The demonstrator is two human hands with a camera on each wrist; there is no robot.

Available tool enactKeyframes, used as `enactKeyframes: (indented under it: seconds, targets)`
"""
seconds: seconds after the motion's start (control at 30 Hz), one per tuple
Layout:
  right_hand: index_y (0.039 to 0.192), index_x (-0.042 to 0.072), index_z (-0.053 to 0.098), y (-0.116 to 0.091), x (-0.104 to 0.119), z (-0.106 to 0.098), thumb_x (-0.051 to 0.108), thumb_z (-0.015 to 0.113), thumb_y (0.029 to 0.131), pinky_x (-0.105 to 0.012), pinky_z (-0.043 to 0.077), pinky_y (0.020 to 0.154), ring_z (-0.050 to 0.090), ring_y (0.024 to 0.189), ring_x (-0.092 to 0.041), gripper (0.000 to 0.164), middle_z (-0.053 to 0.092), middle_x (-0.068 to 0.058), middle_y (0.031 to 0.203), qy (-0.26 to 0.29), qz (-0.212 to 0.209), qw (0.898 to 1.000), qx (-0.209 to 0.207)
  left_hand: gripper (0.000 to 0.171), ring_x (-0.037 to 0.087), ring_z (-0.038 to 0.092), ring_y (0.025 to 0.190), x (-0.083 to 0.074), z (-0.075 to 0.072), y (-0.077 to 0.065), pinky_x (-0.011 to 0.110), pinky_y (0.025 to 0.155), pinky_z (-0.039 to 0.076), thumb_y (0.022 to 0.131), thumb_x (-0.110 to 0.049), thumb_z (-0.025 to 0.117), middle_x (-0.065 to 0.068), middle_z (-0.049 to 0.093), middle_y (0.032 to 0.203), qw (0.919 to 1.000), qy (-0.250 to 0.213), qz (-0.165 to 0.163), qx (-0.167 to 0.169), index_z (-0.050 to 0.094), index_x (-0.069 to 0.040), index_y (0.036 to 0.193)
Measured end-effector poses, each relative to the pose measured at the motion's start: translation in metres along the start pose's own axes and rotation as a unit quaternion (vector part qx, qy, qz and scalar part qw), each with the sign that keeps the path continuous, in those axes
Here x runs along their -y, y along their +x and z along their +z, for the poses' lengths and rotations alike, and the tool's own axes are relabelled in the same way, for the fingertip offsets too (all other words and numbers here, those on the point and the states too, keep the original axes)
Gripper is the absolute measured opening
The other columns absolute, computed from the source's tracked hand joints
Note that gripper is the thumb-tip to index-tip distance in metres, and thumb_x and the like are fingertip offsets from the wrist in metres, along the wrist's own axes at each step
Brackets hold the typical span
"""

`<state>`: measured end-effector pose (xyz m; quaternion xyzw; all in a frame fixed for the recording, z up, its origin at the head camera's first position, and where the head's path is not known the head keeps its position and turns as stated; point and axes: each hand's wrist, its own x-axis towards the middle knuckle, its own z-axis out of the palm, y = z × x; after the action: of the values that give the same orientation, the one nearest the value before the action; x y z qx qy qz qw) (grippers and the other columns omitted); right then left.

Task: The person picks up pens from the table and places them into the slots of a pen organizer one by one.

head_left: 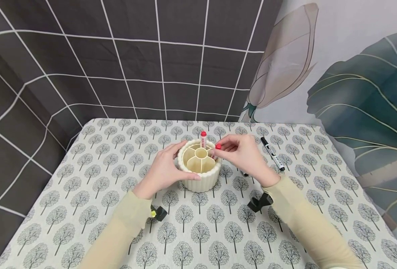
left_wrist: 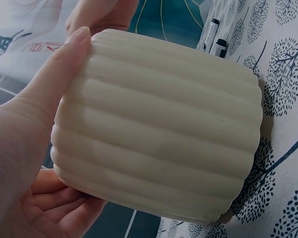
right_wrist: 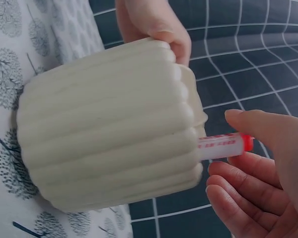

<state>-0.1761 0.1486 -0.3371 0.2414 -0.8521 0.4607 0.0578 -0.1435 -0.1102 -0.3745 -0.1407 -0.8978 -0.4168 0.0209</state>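
A cream ribbed pen holder [head_left: 200, 175] with several compartments stands mid-table. My left hand [head_left: 163, 170] grips its left side, thumb along the wall [left_wrist: 54, 84] and fingers curled round the far side. One red-capped marker [head_left: 203, 139] stands in a back compartment. A second red-capped marker [right_wrist: 223, 146] sticks out of the right-hand compartment. My right hand [head_left: 240, 153] curls round its cap end, thumb above and fingers below [right_wrist: 228, 191].
A black marker [head_left: 272, 154] lies on the tree-print tablecloth [head_left: 101, 186] to the right of my right hand. The left wrist view shows two black markers [left_wrist: 213, 39] behind the holder. A dark grid curtain hangs behind the table and a leaf-print one to the right.
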Motion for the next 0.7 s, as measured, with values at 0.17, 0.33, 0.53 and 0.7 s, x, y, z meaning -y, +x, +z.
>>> enactKeyframes:
  seconds: [0.17, 0.33, 0.53, 0.7]
  targets:
    - [0.1, 0.004, 0.077, -0.001, 0.002, -0.012, 0.024, 0.087, 0.083, -0.027, 0.06, 0.067, 0.068, 0.073, -0.016, 0.028, 0.074, 0.0, 0.086, 0.003, 0.011, 1.0, -0.016, 0.129, 0.027, 0.049, 0.135, 0.0, 0.001, 0.001, 0.051, 0.11, 0.042, 0.051, -0.07, 0.091, 0.009, 0.05, 0.15, 1.0, 0.003, -0.002, 0.002, 0.043, -0.011, 0.155]
    - [0.102, 0.008, 0.078, -0.003, 0.006, -0.031, 0.033, 0.084, 0.087, -0.026, 0.06, 0.069, 0.069, 0.076, -0.016, 0.03, 0.075, 0.001, 0.092, -0.006, 0.029, 0.998, -0.055, 0.131, 0.028, 0.046, 0.137, 0.003, 0.0, 0.001, 0.052, 0.111, 0.04, 0.051, -0.075, 0.087, 0.009, 0.048, 0.152, 1.0, 0.008, -0.004, 0.005, 0.041, -0.012, 0.156]
    - [0.102, 0.011, 0.079, -0.011, -0.005, -0.057, 0.038, 0.082, 0.088, -0.022, 0.058, 0.065, 0.071, 0.076, -0.014, 0.03, 0.076, 0.0, 0.091, -0.027, 0.062, 0.991, -0.118, 0.128, 0.031, 0.048, 0.136, 0.002, -0.002, -0.003, 0.053, 0.11, 0.042, 0.056, -0.069, 0.089, 0.012, 0.046, 0.153, 0.9999, 0.003, 0.0, 0.012, 0.038, -0.008, 0.157]
    - [0.108, 0.011, 0.079, -0.021, -0.019, -0.079, 0.042, 0.081, 0.088, -0.019, 0.055, 0.068, 0.071, 0.08, -0.011, 0.037, 0.077, 0.002, 0.096, -0.038, 0.105, 0.983, -0.144, 0.126, 0.032, 0.048, 0.135, 0.002, -0.001, -0.006, 0.055, 0.11, 0.041, 0.058, -0.066, 0.089, 0.011, 0.046, 0.153, 0.9999, -0.005, 0.008, 0.009, 0.038, -0.007, 0.156]
